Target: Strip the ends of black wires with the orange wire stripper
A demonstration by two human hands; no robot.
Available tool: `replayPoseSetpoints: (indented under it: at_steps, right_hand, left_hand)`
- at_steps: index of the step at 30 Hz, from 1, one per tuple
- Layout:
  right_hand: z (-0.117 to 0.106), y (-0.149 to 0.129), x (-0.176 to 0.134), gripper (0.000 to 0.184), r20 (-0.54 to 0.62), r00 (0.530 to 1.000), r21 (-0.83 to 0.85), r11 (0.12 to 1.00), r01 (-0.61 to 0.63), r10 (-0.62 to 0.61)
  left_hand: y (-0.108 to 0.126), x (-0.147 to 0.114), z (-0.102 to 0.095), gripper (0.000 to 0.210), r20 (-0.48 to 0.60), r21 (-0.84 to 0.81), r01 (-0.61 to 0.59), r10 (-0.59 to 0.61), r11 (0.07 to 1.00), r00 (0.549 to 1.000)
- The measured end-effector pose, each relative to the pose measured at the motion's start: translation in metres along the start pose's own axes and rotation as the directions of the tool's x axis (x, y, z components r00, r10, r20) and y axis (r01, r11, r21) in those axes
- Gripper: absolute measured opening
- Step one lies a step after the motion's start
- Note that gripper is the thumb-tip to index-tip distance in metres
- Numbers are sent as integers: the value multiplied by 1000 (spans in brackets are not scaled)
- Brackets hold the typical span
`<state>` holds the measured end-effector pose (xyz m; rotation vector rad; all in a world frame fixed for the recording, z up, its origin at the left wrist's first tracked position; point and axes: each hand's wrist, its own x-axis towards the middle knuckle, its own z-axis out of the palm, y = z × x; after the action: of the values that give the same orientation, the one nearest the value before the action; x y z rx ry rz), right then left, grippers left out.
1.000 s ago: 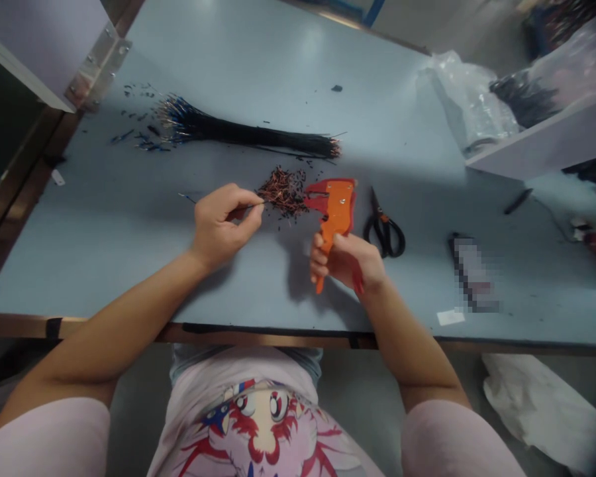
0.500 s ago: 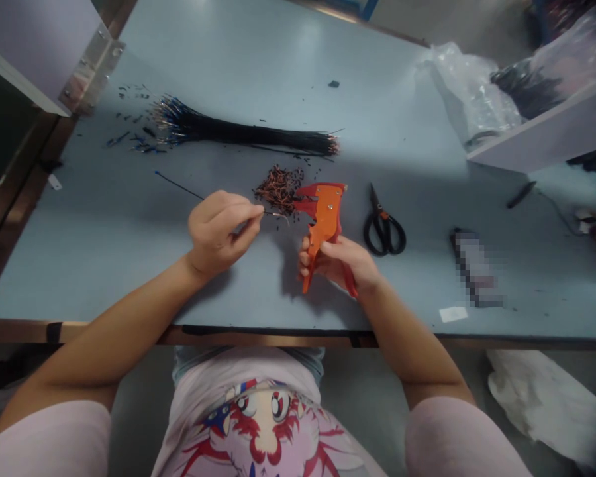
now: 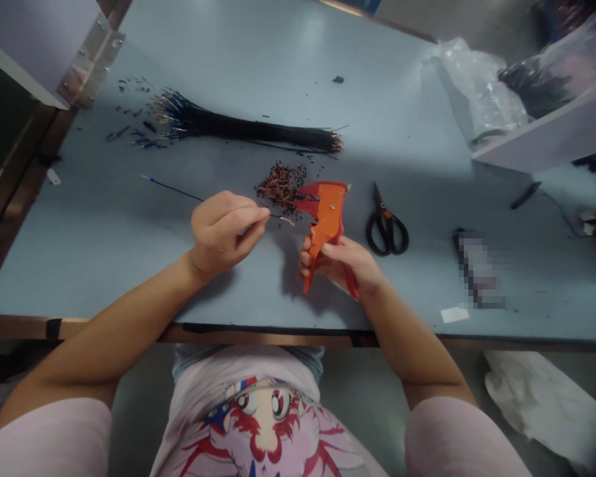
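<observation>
Between thumb and fingers, my left hand (image 3: 228,232) pinches a thin black wire (image 3: 176,189). Its bare copper-coloured end sticks out to the right of my fingertips, and its blue-tipped end points away to the left. My right hand (image 3: 345,262) is wrapped round the handles of an orange and red wire stripper (image 3: 330,212). The stripper's jaws face left, a short way from the bare wire end and not touching it. Just beyond them lies a heap of copper and black wire scraps (image 3: 279,185).
A thick bundle of black wires (image 3: 248,129) lies across the table, with small cut bits at its left. Black-handled scissors (image 3: 387,228) lie right of the stripper. Farther right are a blurred-out dark object (image 3: 479,268), a white label (image 3: 455,315) and a clear plastic bag (image 3: 487,86).
My left hand has shifted slightly right, and the wire's bare end now hangs a little lower and nearer the stripper. My right hand keeps its grip almost unmoved.
</observation>
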<state>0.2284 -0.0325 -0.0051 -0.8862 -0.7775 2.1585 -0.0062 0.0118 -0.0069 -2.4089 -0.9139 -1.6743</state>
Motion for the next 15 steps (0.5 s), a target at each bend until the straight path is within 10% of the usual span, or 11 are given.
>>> replayPoseSetpoints:
  at_steps: [9,15]
  right_hand:
    - [-1,0,1,30,-102,992,-96,992,-88,78]
    - [2,1,-2,31,78,990,-19,993,-118,119]
  left_hand:
    - [0,-2,3,1,107,-4,151,-150,988,983]
    - [2,-1,8,2,47,-94,360,-357,928,933]
